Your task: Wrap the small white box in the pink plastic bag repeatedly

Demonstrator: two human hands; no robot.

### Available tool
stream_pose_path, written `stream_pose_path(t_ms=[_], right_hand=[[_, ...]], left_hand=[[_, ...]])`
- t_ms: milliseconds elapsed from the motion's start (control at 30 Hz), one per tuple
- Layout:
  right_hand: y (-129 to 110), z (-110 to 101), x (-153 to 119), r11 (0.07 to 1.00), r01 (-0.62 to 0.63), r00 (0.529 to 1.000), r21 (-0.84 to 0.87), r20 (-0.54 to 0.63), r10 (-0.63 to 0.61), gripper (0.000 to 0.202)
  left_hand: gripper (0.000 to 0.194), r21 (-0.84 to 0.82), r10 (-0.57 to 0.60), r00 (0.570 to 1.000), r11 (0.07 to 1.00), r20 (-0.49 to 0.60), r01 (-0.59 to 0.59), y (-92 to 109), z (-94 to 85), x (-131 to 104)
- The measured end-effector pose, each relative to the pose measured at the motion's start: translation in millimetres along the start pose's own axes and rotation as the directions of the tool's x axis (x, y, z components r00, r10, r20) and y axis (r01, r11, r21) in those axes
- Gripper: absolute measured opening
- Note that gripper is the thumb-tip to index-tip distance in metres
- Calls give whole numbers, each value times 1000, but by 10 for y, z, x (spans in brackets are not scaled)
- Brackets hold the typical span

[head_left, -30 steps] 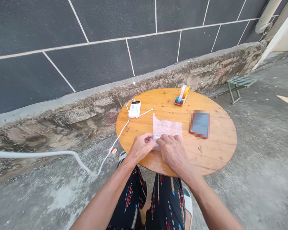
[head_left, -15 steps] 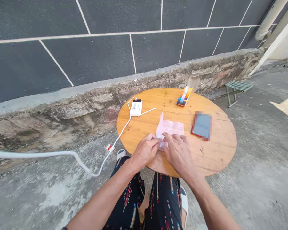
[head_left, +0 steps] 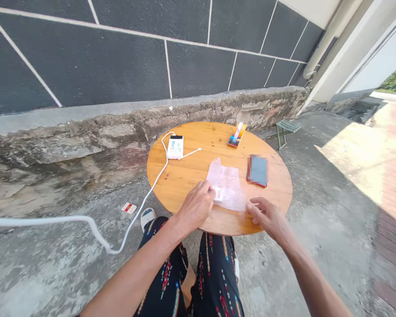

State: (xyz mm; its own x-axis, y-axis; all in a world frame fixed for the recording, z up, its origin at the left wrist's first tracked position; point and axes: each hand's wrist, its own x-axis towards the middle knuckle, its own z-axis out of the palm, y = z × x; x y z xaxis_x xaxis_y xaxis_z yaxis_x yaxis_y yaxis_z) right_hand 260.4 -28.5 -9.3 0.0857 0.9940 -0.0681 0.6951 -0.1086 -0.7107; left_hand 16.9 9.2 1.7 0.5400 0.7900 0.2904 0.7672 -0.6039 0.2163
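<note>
A sheet of pinkish, translucent bubble wrap (head_left: 229,178) lies spread on the round wooden table (head_left: 185,180) in front of me. On its near left part is a small white box (head_left: 218,194) with red print. My left hand (head_left: 198,203) is closed at the box's left edge, thumb and fingertips together on it. At the wrap's near right corner, my right hand (head_left: 265,215) has its fingers apart and bent, with the thumb side close to the sheet's edge. Whether it touches the wrap is hard to make out.
A white power bank (head_left: 175,147) with cables stands at the table's back left. An orange tape dispenser (head_left: 237,135) is at the back, a blurred dark phone-like slab (head_left: 258,170) at the right. Beyond are a green folding stool (head_left: 286,127) and a dark tiled wall (head_left: 119,66).
My right hand has moved right, away from my left hand, to the wrap's corner. The wrap is now spread wider, and the white box shows on it. The view has turned right.
</note>
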Motion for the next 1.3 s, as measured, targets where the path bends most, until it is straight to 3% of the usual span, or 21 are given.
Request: stream_pose_path(t_ms=[133, 333, 633, 900, 1167, 1300], right_hand=[[-204, 217, 20, 983, -82, 996, 166, 34, 77, 61], [-365, 489, 178, 934, -81, 996, 348, 72, 60, 41], [-307, 631, 293, 984, -67, 993, 165, -88, 83, 18], [-349, 797, 433, 999, 18, 961, 51, -276, -3, 9], [-497, 751, 348, 970, -59, 994, 235, -80, 79, 9], [-588, 674, 311, 955, -68, 993, 288, -75, 93, 14]], left_hand=[[21, -8, -5, 1000, 1000, -28, 4, -12, 40, -2], [19, -46, -3, 999, 999, -47, 1, -35, 34, -15], [17, -144, -26, 998, 989, -52, 18, -85, 42, -2], [15, -159, -28, 1000, 987, -11, 25, -129, 27, 49], [15, -166, -25, 1000, 986, 10, 26, -142, -3, 63], [15, -157, -25, 1000, 987, 19, 27, -137, 1, 72]])
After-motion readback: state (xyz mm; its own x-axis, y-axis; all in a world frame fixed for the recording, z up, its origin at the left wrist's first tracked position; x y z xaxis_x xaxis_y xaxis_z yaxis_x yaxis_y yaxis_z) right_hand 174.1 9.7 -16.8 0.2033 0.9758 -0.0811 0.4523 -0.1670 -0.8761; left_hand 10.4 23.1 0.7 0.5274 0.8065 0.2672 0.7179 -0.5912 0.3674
